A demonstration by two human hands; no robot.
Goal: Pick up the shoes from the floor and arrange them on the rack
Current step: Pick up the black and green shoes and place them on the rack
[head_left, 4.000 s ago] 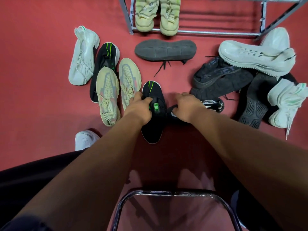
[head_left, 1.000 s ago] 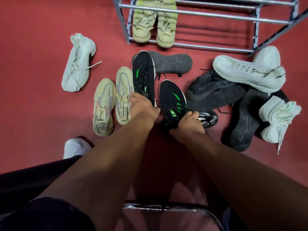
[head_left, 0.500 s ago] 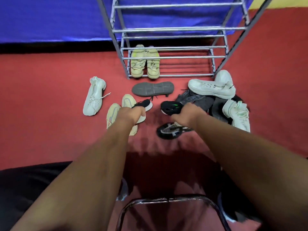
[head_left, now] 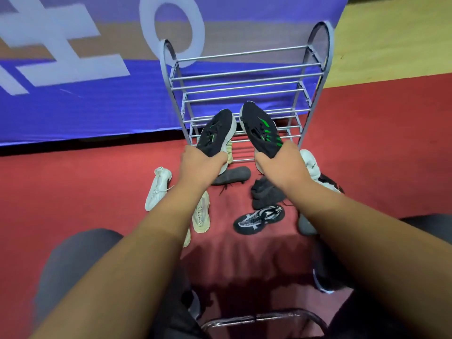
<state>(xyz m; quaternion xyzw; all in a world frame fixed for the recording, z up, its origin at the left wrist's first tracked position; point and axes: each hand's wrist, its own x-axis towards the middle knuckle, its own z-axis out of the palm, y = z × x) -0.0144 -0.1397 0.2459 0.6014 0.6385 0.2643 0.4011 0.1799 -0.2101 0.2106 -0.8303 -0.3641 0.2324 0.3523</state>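
left hand [head_left: 199, 162]: gripping the heel of a black shoe [head_left: 217, 132], toe pointing up at the rack [head_left: 244, 77]
right hand [head_left: 281, 165]: clamping the heel of the second black shoe [head_left: 259, 127], green stripes showing, toe up
both shoes: hanging in the air in front of the rack's lower bars, just beside each other
floor [head_left: 73, 192]: carrying a white shoe [head_left: 157, 188], beige shoe [head_left: 201, 214], grey sole-up shoe [head_left: 232, 174], black-and-white knit shoe [head_left: 259, 218]
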